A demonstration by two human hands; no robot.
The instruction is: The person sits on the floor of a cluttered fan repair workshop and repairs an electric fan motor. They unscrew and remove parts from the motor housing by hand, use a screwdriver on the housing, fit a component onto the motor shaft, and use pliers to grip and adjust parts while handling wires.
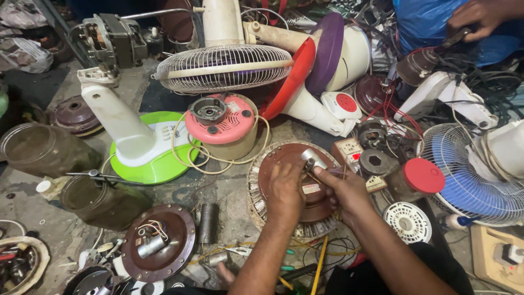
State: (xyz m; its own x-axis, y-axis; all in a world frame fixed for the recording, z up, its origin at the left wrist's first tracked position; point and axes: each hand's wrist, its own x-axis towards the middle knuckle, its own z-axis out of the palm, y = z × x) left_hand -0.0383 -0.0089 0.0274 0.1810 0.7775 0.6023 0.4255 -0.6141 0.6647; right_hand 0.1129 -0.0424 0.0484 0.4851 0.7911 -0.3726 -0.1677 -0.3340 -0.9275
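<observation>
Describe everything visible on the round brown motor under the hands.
The brown motor is a round, flat, dusty disc ringed by pale windings, with a small label on top. It lies flat on the cluttered floor. The left hand rests on it; the right hand holds a silver cylinder over its centre.

Fan motor body [297, 183]: dark maroon, silver shaft, w/ white-red label. Pedestal fan base [155, 161]: lime green w/ white stem. Round motor housing [221, 123]: pink top, cream sides, yellowish cord. Fan grille [226, 68]: white wire. Jar lid [424, 175]: red. Table fan guard [464, 180]: white over blue blades. Second motor cover [159, 241]: maroon, multicoloured wires.
</observation>
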